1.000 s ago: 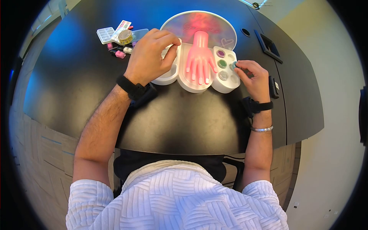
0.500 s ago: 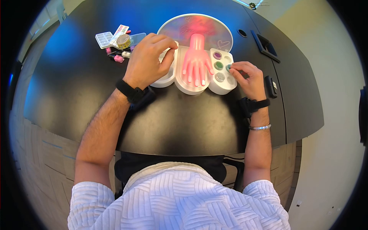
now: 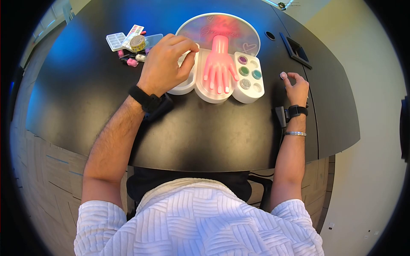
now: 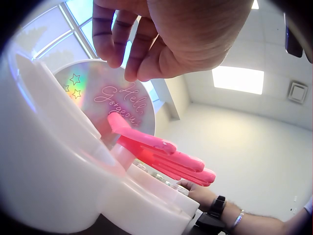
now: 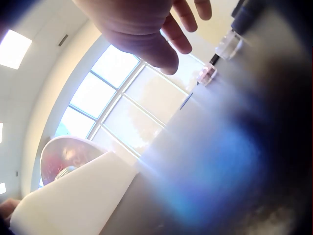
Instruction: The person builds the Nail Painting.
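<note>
My left hand (image 3: 168, 62) hovers over the left white tray (image 3: 183, 89), its fingers loosely curled and holding nothing in the left wrist view. My right hand (image 3: 297, 89) is right of the display, thumb and fingertips close beside a small pink jar (image 3: 283, 75). In the right wrist view this clear pinkish jar (image 5: 207, 74) shows just beyond the fingers. A pink model hand (image 3: 220, 64) with white-tipped nails rests between the trays. In the right white tray (image 3: 249, 96) sit small jars: purple (image 3: 242, 60), green (image 3: 243, 71), teal (image 3: 256, 74) and silvery (image 3: 245, 83).
An oval backboard (image 4: 105, 90) reading "Hello Gorgeous" stands behind the model hand. Left of it lie a compartment box (image 3: 116, 41), a roll of tape (image 3: 137, 43), a nail card (image 3: 133, 35) and nail polish bottles (image 3: 132, 62). A black-framed opening (image 3: 295, 49) is at the right.
My right hand has let go of the teal jar, now seated in the right tray, and moved right to the pink jar. My left hand stays about where it was.
</note>
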Action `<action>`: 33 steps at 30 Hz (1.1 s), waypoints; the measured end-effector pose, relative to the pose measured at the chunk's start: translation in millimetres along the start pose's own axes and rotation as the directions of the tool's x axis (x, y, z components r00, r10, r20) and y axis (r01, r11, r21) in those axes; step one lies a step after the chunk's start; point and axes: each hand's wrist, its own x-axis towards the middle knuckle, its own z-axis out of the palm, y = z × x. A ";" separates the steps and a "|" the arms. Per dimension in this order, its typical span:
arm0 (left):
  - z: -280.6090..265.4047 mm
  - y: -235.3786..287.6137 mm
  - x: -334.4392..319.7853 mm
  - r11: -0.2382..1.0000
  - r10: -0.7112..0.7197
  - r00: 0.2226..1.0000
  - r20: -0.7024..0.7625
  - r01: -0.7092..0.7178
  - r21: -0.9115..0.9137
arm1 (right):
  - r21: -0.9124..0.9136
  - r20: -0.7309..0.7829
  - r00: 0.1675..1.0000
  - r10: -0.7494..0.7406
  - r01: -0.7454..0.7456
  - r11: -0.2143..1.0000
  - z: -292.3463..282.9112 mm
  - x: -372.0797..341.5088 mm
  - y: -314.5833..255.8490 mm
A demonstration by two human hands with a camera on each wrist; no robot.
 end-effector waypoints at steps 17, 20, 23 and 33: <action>2.1 1.5 0.0 0.999 -0.011 1.000 -0.015 0.010 -0.031 | 0.034 0.030 0.997 -0.074 0.073 0.997 4.9 2.9 -3.3; 1.0 -0.8 -0.4 1.000 -0.004 1.000 -0.008 0.004 -0.014 | 0.172 -0.066 0.981 -0.181 0.190 0.967 0.4 5.6 -25.0; 0.9 0.5 -1.3 1.000 -0.011 1.000 -0.007 0.010 -0.023 | 0.443 -0.051 0.983 -0.178 0.182 0.878 -3.8 -0.4 -60.2; 1.4 0.9 -1.3 1.000 -0.010 1.000 0.010 0.010 0.000 | 0.637 0.012 0.966 -0.257 0.191 0.747 3.6 -8.9 -96.3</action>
